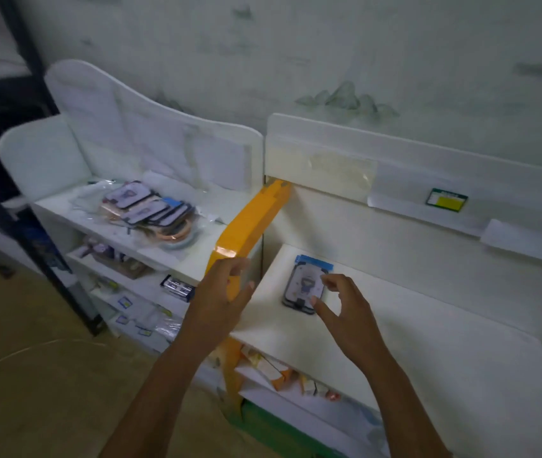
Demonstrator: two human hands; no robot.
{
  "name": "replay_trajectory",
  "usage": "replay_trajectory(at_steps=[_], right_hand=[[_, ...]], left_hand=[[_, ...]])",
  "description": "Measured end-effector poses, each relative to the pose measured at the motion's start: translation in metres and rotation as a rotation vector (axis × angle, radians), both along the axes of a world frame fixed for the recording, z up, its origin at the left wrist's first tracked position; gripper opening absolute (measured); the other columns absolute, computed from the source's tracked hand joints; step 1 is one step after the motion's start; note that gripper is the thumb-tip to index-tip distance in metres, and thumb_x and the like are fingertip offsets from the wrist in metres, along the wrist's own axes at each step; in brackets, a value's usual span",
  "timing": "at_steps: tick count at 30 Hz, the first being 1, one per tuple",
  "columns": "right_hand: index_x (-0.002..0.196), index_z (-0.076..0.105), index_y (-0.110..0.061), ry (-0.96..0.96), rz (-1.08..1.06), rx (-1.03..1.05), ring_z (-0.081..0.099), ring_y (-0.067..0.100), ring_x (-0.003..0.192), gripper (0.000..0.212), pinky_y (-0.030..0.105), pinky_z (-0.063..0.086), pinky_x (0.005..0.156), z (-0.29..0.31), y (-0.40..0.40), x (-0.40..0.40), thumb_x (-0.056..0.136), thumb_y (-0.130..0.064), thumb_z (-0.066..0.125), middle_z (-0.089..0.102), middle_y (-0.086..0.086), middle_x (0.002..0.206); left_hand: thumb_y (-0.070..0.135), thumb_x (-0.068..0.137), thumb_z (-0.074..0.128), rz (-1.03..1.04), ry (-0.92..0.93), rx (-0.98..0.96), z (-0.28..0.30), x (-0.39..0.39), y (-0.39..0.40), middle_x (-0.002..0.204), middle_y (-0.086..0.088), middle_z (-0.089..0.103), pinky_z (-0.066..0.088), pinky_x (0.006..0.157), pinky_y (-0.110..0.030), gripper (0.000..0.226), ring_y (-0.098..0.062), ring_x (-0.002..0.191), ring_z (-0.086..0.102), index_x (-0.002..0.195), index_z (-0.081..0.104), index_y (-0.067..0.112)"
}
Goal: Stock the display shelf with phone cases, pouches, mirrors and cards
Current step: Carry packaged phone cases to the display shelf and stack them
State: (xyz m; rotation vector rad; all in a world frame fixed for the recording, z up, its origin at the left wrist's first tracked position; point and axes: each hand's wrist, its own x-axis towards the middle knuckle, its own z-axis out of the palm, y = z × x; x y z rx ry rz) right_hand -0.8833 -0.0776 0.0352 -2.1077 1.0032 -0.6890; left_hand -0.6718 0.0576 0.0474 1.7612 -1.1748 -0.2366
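Observation:
One packaged phone case (302, 285) with a blue header card lies flat on the top of the right white display shelf (428, 342). My right hand (345, 312) hovers just right of it, fingers spread and loosely bent, holding nothing. My left hand (220, 299) hangs in the air by the shelf's orange side panel (249, 223), fingers relaxed, empty. A pile of several packaged phone cases (150, 209) lies on the top of the left white shelf (197, 256).
Lower tiers of the left shelf hold small packaged goods (177, 287). Boxes (272, 368) sit under the right shelf's top. A green and yellow price tag (447, 200) sits on the back rail. A black frame (31, 209) stands at left over brown floor.

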Motion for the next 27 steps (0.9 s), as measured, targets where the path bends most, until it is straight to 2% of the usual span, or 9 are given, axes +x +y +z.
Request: replay_trajectory(at_steps=[2,3,5,6,10,13,15,20,27], right_hand=[[0.126,0.049,-0.03,-0.003,0.041,0.029,0.052,0.006,0.117,0.039,0.011,0.041,0.084,0.005,0.01,0.02,0.091,-0.034,0.066,0.052,-0.009,0.129],[0.127,0.048,-0.031,-0.006,0.064,0.034,0.051,0.006,0.118,0.041,0.012,0.042,0.086,0.008,0.016,0.03,0.09,-0.035,0.066,0.051,-0.009,0.13],[0.127,0.049,-0.032,-0.007,0.103,-0.001,0.049,0.005,0.119,0.041,0.021,0.046,0.093,0.014,0.029,0.054,0.09,-0.039,0.066,0.051,-0.012,0.129],[0.127,0.049,-0.031,-0.001,0.118,-0.034,0.049,0.004,0.118,0.041,0.027,0.046,0.097,0.015,0.035,0.067,0.09,-0.04,0.065,0.053,-0.014,0.127],[0.13,0.047,-0.031,0.038,0.16,-0.124,0.048,0.006,0.115,0.044,0.026,0.042,0.094,0.02,0.066,0.123,0.091,-0.044,0.063,0.05,-0.011,0.125],[0.124,0.053,-0.026,0.057,0.061,-0.32,0.045,0.011,0.109,0.038,0.029,0.041,0.09,0.028,0.089,0.16,0.09,-0.04,0.064,0.049,-0.006,0.117],[0.12,0.055,-0.024,0.005,0.025,-0.414,0.041,0.008,0.107,0.033,0.025,0.037,0.089,0.039,0.105,0.184,0.09,-0.036,0.064,0.049,-0.009,0.112],[0.124,0.052,-0.027,-0.025,0.127,-0.359,0.045,0.005,0.112,0.035,0.023,0.04,0.091,0.048,0.138,0.251,0.092,-0.037,0.062,0.051,-0.012,0.118],[0.125,0.047,-0.031,0.052,0.207,-0.262,0.044,0.003,0.113,0.037,0.022,0.041,0.091,0.03,0.16,0.316,0.092,-0.04,0.061,0.048,-0.016,0.119]], left_hand=[[0.034,0.092,0.06,0.065,-0.001,0.008,0.002,0.019,0.021,0.12,0.017,0.057,0.049,0.091,-0.026,0.035,0.001,0.112,0.054,0.127,0.054,0.031],[0.033,0.093,0.061,0.096,-0.004,0.015,0.003,0.027,0.031,0.12,0.018,0.057,0.049,0.088,-0.021,0.035,0.001,0.111,0.054,0.127,0.053,0.032],[0.031,0.093,0.063,0.146,-0.013,0.034,0.003,0.045,0.053,0.119,0.019,0.056,0.046,0.082,-0.009,0.037,0.006,0.108,0.053,0.128,0.052,0.032],[0.029,0.092,0.063,0.168,-0.016,0.036,0.003,0.055,0.063,0.118,0.019,0.055,0.046,0.084,-0.009,0.038,0.007,0.107,0.053,0.129,0.052,0.031],[0.031,0.092,0.062,0.223,-0.065,0.054,-0.002,0.106,0.107,0.12,0.015,0.057,0.048,0.094,-0.029,0.039,-0.002,0.111,0.054,0.13,0.052,0.029],[0.033,0.092,0.062,0.257,-0.078,0.071,-0.005,0.146,0.14,0.117,0.015,0.056,0.049,0.09,-0.03,0.037,-0.002,0.11,0.053,0.127,0.051,0.031],[0.032,0.092,0.062,0.268,-0.096,0.077,-0.006,0.172,0.16,0.117,0.015,0.055,0.047,0.089,-0.026,0.036,-0.002,0.109,0.053,0.126,0.051,0.03],[0.027,0.092,0.063,0.309,-0.096,0.084,-0.007,0.229,0.195,0.113,0.009,0.056,0.047,0.086,-0.027,0.032,-0.007,0.104,0.055,0.122,0.053,0.026],[0.027,0.091,0.063,0.361,-0.09,0.089,-0.005,0.284,0.225,0.113,0.014,0.055,0.047,0.087,-0.025,0.033,-0.002,0.105,0.054,0.123,0.054,0.025]])
